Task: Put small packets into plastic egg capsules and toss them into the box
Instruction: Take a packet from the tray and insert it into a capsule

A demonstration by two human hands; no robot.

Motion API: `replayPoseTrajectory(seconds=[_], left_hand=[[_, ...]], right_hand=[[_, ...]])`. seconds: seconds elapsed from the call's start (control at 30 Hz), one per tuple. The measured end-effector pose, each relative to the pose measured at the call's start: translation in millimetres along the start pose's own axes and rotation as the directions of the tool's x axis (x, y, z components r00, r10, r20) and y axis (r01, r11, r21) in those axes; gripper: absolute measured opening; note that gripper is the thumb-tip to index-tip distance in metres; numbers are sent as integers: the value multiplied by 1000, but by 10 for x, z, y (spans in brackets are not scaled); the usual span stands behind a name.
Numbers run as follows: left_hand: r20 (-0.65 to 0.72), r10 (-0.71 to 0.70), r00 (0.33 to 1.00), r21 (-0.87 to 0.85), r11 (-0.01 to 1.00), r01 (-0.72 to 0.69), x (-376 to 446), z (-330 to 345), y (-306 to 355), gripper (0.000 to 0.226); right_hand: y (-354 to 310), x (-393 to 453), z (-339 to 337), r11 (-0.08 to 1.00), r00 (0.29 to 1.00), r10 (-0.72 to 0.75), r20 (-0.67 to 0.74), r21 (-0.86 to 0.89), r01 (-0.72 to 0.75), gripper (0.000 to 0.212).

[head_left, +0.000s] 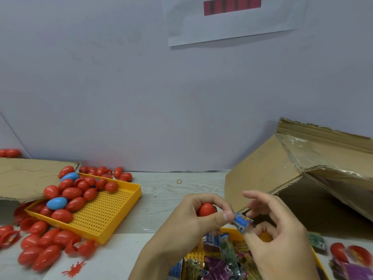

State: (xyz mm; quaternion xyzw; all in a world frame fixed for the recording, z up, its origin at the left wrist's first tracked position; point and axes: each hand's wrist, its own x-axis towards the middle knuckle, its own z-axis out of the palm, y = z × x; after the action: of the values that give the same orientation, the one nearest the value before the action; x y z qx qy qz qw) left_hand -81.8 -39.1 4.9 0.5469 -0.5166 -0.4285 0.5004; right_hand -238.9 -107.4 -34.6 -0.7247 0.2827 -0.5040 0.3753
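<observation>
Head view. Counter (pixel 171 195) of pale wood-grain laminate, set against a plain light grey wall (pixel 141 98); a white sheet (pixel 232 23) with a red block is fixed high on the wall. A small rubber band (pixel 179 181) lies on the counter near the wall.

Left hand (pixel 193 221): fingers curled round a red egg capsule (pixel 206 209), thumb tip touching a small blue packet (pixel 242 222). Right hand (pixel 276 229): lower fingers curled against the same packet from the other side, upper fingers loosely spread; which hand carries the packet's weight cannot be told. Packet sits just right of the capsule, not inside it.

Below the hands, a yellow tray (pixel 317 257) filled with mixed packets (pixel 226 257). Left, a tilted yellow perforated tray (pixel 105 215) carries red and two blue capsules (pixel 70 196); more red capsules (pixel 40 251) lie loose on the counter beside it. Right, a cardboard box (pixel 268 170), opening toward the hands. A cardboard flap (pixel 26 176) lies at far left. Red splat mark (pixel 73 268) at lower left.
</observation>
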Motion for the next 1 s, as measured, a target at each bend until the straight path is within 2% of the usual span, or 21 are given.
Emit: replayPoseTrajectory(seconds=[0.2,0.47,0.6,0.83,1.0], left_hand=[[0,42,999,-156,987,-41,20,5,-58,20],[30,92,995,-310,948,-79,42,50,-52,12],[14,69,997,-289,955,-62,41,45,-66,14],[71,72,995,-306,951,-47,31,41,-68,10],[22,42,999,-296,955,-34,32,27,-89,12]], right_hand=[[-21,-11,4,997,999,33,-33,67,-31,63],[-59,-2,-8,991,994,104,43,86,-107,63],[-77,7,-25,971,983,171,62,160,-179,56],[-123,27,-34,933,965,203,167,265,-242,53],[-169,71,-83,812,921,242,306,455,-365,48]])
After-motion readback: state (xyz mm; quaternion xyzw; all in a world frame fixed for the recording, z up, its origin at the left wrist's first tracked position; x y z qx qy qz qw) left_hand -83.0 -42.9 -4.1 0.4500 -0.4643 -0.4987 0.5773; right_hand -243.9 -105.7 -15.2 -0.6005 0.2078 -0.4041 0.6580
